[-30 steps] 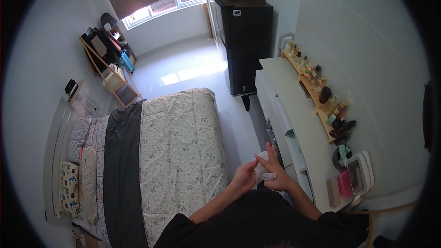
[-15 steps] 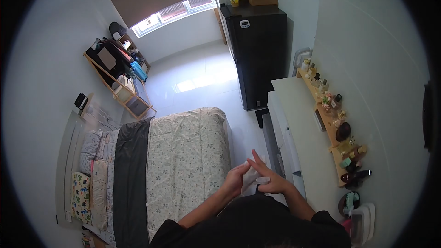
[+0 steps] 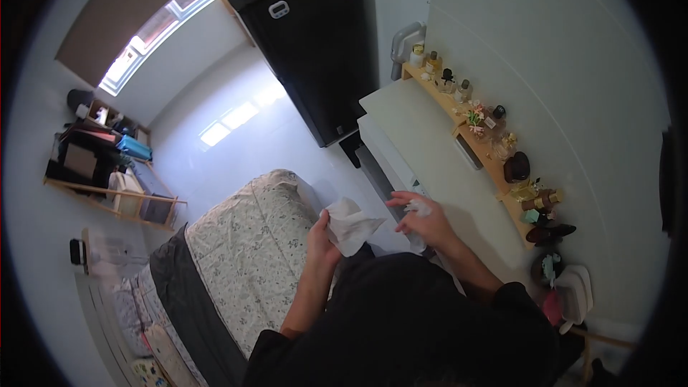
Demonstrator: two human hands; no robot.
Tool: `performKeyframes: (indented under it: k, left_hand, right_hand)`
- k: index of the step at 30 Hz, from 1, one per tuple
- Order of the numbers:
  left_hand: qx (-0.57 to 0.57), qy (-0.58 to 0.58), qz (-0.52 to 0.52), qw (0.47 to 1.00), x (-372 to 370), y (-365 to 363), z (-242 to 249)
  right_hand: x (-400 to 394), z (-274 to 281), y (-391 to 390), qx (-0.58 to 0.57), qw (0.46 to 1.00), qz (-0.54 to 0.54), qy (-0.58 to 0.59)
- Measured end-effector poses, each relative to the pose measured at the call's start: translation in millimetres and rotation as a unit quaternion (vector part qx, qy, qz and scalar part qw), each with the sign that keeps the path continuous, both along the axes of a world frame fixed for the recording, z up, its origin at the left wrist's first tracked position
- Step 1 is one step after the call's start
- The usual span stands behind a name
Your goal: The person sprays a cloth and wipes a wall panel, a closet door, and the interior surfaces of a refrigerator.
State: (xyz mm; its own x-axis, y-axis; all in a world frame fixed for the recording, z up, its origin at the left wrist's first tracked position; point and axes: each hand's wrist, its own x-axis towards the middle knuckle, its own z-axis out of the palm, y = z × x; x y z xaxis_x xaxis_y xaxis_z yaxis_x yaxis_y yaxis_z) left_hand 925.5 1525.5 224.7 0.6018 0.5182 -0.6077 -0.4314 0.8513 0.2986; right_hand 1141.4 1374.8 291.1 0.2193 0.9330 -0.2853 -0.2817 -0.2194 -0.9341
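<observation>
Tissue (image 3: 350,226), one white crumpled sheet, is held by its left edge in the left hand (image 3: 324,241), the thumb on its face. The right hand (image 3: 424,226), at 3 o'clock from the tissue and just beside it, closes around one clear container (image 3: 418,208), with two fingers stretched apart toward the tissue. The two hands do not touch.

From the tissue, one bed (image 3: 251,258) lies at 8 o'clock, one black fridge (image 3: 308,50) stands near 12 o'clock with one white timer (image 3: 279,9) on it, and one clothes rack (image 3: 107,197) stands between 9 and 10. One white bench (image 3: 459,197) runs at 2 to 3 o'clock; along its wall side, a wooden shelf (image 3: 460,131) holds at least five bottles (image 3: 464,90). One pink box (image 3: 552,308) sits at 4 o'clock.
</observation>
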Motion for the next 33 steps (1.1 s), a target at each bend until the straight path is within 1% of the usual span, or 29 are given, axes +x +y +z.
performKeyframes:
  k: [1,2,3,4,5,6,7,8,9,10,11,12,13,14,15,16,17,18,20,21,22,24,25,27,28,29,30,32,33]
  left_hand:
    - [0.005,0.016,-0.002,1.000,4,17,-1]
    - [0.011,0.031,-0.001,0.999,8,34,-2]
    - [0.006,0.028,-0.006,1.000,9,50,-2]
    - [0.028,0.015,0.000,0.999,13,68,-2]
    - [0.052,0.000,0.004,0.999,17,85,0]
    - [0.052,-0.006,-0.005,0.999,20,102,-1]
    - [0.056,0.004,-0.009,0.998,23,120,-3]
    - [0.061,0.014,-0.012,0.998,27,137,-4]
    - [0.064,0.008,-0.021,0.998,26,149,-2]
    - [0.084,-0.004,-0.033,0.996,28,159,0]
    - [0.103,-0.017,-0.041,0.994,35,170,1]
    - [0.102,-0.018,-0.045,0.994,35,179,-2]
    - [0.098,-0.002,-0.046,0.994,33,186,-8]
    - [0.100,0.008,-0.048,0.994,37,196,-11]
    - [0.105,0.002,-0.057,0.993,41,204,-12]
    - [0.084,0.007,-0.067,0.994,42,207,-14]
    - [0.064,0.013,-0.075,0.995,42,209,-16]
    - [0.072,0.004,-0.080,0.994,38,211,-17]
    - [0.083,0.002,-0.091,0.992,45,213,-18]
    - [0.081,0.022,-0.099,0.992,43,214,-17]
    - [0.078,0.024,-0.103,0.991,39,211,-16]
    - [0.050,0.034,-0.117,0.991,46,213,-11]
    - [0.053,0.030,-0.117,0.991,47,213,-14]
    - [0.067,-0.009,-0.141,0.988,49,214,-20]
    - [0.075,-0.018,-0.119,0.990,51,217,-21]
    - [0.098,-0.018,-0.130,0.986,54,219,-21]
    - [0.115,-0.007,-0.145,0.983,48,216,-22]
    - [0.113,0.012,-0.122,0.986,44,213,-18]
    - [0.110,0.004,-0.127,0.986,45,215,-17]
  right_hand:
    - [-7,18,5,0.051,0.992,-0.088,-0.081]
    - [-7,26,10,0.045,0.991,-0.092,-0.085]
    - [-5,33,13,0.177,0.921,-0.188,-0.292]
    - [-4,37,22,0.299,0.780,-0.268,-0.480]
    - [-10,36,40,0.336,0.762,-0.322,-0.451]
    - [-10,27,60,0.334,0.756,-0.327,-0.458]
    - [-4,13,85,0.189,0.873,-0.278,-0.354]
    - [-2,7,105,0.036,0.948,-0.218,-0.230]
    - [-14,8,117,0.091,0.894,-0.251,-0.361]
    - [-23,17,124,0.098,0.888,-0.254,-0.371]
    - [-33,34,127,0.241,0.810,-0.258,-0.469]
    - [-45,44,127,0.365,0.711,-0.256,-0.543]
    - [-47,49,133,0.432,0.697,-0.270,-0.504]
    - [-43,39,141,0.430,0.692,-0.277,-0.509]
    - [-30,17,150,0.254,0.811,-0.249,-0.465]
    - [-17,-7,157,0.067,0.891,-0.213,-0.396]
    - [-12,-33,160,0.056,0.857,-0.274,-0.433]
    - [-23,-26,159,0.062,0.851,-0.282,-0.439]
    - [-38,16,156,0.159,0.827,-0.277,-0.463]
    - [-50,31,157,0.192,0.824,-0.291,-0.446]
    - [-53,26,157,0.188,0.825,-0.294,-0.445]
    - [-40,4,170,0.257,0.762,-0.222,-0.551]
    - [-43,-5,187,0.126,0.856,-0.233,-0.444]
    - [-49,-4,188,0.137,0.841,-0.212,-0.478]
    - [-51,2,195,0.152,0.827,-0.183,-0.510]
    - [-62,27,194,0.159,0.838,-0.151,-0.499]
    - [-66,34,200,0.172,0.842,-0.131,-0.494]
    - [-71,37,205,0.274,0.843,-0.133,-0.443]
    - [-66,26,218,0.282,0.819,-0.129,-0.483]
